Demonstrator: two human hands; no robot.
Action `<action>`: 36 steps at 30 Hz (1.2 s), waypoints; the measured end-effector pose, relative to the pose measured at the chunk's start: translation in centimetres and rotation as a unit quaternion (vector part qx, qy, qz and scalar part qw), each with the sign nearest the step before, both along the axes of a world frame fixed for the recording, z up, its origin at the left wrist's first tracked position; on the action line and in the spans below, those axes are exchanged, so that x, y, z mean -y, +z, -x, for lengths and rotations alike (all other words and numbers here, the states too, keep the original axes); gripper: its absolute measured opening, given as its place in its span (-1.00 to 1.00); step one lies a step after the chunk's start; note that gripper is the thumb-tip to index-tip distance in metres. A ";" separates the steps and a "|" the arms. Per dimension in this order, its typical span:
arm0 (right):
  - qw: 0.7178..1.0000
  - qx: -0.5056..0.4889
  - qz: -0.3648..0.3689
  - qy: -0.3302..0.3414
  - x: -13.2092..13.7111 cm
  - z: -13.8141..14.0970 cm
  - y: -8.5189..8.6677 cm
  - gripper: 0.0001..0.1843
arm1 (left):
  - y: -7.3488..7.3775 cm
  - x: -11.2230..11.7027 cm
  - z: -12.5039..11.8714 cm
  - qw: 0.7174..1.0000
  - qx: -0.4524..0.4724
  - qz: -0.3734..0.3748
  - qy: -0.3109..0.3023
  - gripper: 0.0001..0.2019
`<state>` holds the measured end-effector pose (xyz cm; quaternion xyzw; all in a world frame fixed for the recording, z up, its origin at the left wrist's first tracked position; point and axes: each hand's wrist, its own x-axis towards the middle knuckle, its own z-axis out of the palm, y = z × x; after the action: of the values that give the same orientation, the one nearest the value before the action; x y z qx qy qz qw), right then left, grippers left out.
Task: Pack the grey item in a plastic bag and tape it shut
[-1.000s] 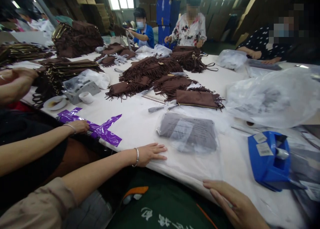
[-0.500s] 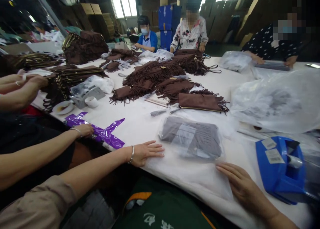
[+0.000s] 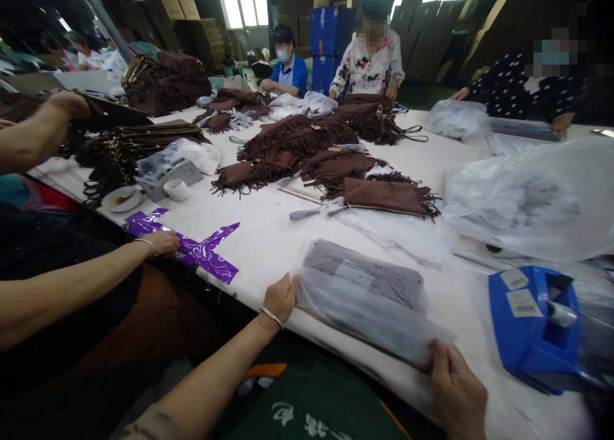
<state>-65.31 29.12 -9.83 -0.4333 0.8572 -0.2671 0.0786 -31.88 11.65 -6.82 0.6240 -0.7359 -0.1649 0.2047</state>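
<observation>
A dark flat pouch inside a frosted plastic bag [image 3: 362, 293] lies on the table close to me, a pale label showing through the plastic. The bag's front flap is folded up over its near half. My left hand [image 3: 282, 299], with a bracelet on the wrist, pinches the bag's left edge between thumb and fingers. At the near right corner my right hand [image 3: 458, 382] is closed on the plastic, thumb on top. Beyond the bag rests a brown fringed pouch [image 3: 384, 195] with a zipper.
A blue tape dispenser [image 3: 532, 328] stands at right, before a heap of clear plastic [image 3: 532, 194]. Purple tape strips [image 3: 204, 254] lie at left under a co-worker's hand [image 3: 164, 242]. A white cup [image 3: 176, 189] and several fringed pouches [image 3: 297, 136] are further back.
My left hand has gone from lying flat on the table to gripping the bag's left edge. My right hand has closed on its corner. The flap has been folded over and the bag drawn nearer.
</observation>
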 end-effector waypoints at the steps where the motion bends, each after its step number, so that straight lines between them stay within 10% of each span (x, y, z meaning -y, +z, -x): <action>1: 0.999 -0.045 -0.029 0.001 0.3 -0.8 0.7 -0.47 | 0.0 -0.1 0.1 1.000 0.019 -0.001 0.013 -0.59; 8: 0.916 -0.309 -0.207 0.150 1.1 -1.5 2.1 -0.80 | 1.9 1.6 -1.5 0.989 0.145 -0.018 0.016 -0.75; 12: 0.847 -0.445 -0.209 0.205 0.8 -1.5 2.0 -0.63 | 5.7 1.4 0.0 0.978 0.065 0.187 -0.064 -0.78; 17: 0.917 -0.298 -0.190 0.188 0.9 -1.4 2.4 -0.62 | 5.7 0.5 6.8 0.937 -0.024 0.175 -0.302 -0.74; 24: 0.989 -0.063 -0.120 0.056 1.4 -1.2 3.1 -0.60 | 2.5 1.4 9.4 0.948 -0.094 0.076 -0.294 -0.86; 29: 0.997 0.068 -0.024 0.017 0.4 1.7 4.4 -0.57 | 2.7 1.4 9.6 0.952 -0.093 0.087 -0.279 -0.90; 36: 0.947 0.062 0.223 -0.224 -3.7 10.8 7.1 -0.41 | 1.6 2.3 9.7 0.941 -0.088 0.137 -0.298 -0.89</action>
<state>-76.14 32.86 -2.77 -0.2196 0.8442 -0.4881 -0.0291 -41.57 9.40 -5.25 0.3254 -0.8827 -0.1704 0.2932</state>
